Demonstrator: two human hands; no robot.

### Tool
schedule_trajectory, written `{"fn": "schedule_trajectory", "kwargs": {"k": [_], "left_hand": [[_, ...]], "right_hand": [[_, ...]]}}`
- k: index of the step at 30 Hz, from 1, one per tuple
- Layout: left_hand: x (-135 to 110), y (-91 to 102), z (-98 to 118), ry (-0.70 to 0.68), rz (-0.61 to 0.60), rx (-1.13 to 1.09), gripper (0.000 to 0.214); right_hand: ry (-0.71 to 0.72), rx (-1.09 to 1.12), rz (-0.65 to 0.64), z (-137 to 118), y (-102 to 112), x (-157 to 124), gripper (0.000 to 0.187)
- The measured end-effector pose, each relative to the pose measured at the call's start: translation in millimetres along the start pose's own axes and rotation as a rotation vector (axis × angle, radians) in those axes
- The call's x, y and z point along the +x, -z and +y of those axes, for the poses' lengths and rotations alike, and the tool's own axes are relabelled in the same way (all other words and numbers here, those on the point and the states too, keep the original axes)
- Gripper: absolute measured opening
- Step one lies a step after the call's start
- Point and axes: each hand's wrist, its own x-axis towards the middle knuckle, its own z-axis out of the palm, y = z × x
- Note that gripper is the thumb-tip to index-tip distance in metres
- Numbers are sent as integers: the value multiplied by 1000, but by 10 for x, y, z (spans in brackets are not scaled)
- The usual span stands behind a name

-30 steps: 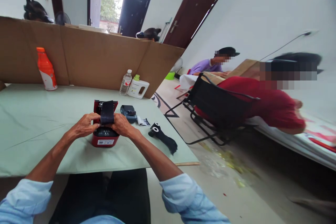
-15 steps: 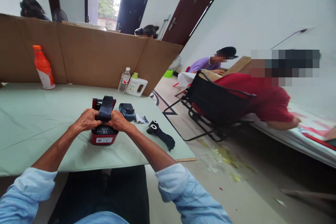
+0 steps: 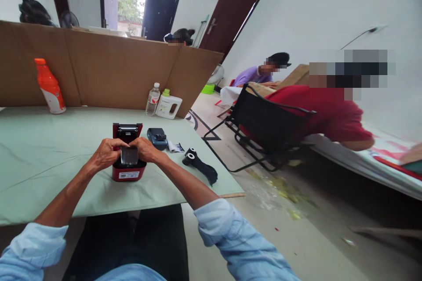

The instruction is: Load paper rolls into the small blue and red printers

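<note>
A red and black label printer [image 3: 129, 173] stands on the table in front of me, its lid [image 3: 128, 129] raised. Over its opening, my left hand [image 3: 108, 153] and my right hand [image 3: 147, 149] pinch a black ribbon [image 3: 129, 155] from either side. The ribbon's lower part looks shiny and grey and hangs toward the opening. My fingers hide its ends, and I cannot tell how far it sits inside the printer.
Right of the printer lie a dark blue device [image 3: 157, 138], a small white-and-black packet [image 3: 176, 146] and a black strap-like band [image 3: 201, 166] with white-cored rolls. Bottles, one orange [image 3: 49, 85], stand along the cardboard partition [image 3: 112, 72]. A person in red [image 3: 296, 107] sits at right.
The black ribbon that stood up in front of the lid is now lower, between my hands, and the lid's inside shows. The view has shifted slightly.
</note>
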Motion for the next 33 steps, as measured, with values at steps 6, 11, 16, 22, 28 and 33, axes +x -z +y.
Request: {"fn": "schedule_trajectory", "kwargs": {"k": [6, 11, 16, 22, 28, 33], "left_hand": [[-127, -38, -1, -140, 15, 92, 40], [-210, -43, 10, -201, -20, 159, 39], [-278, -27, 63, -212, -103, 249, 37], [-292, 144, 148, -204, -230, 266, 48], [108, 393, 18, 40, 301, 201, 48], [478, 397, -232, 174, 208, -1, 63]], "right_hand": [[58, 9, -27, 17, 25, -18, 38], [193, 66, 106, 106, -65, -144, 39], [375, 104, 391, 206, -276, -443, 38], [492, -9, 678, 128, -523, -743, 32], [441, -123, 728, 57, -647, -805, 29], [376, -110, 701, 28, -689, -837, 31]]}}
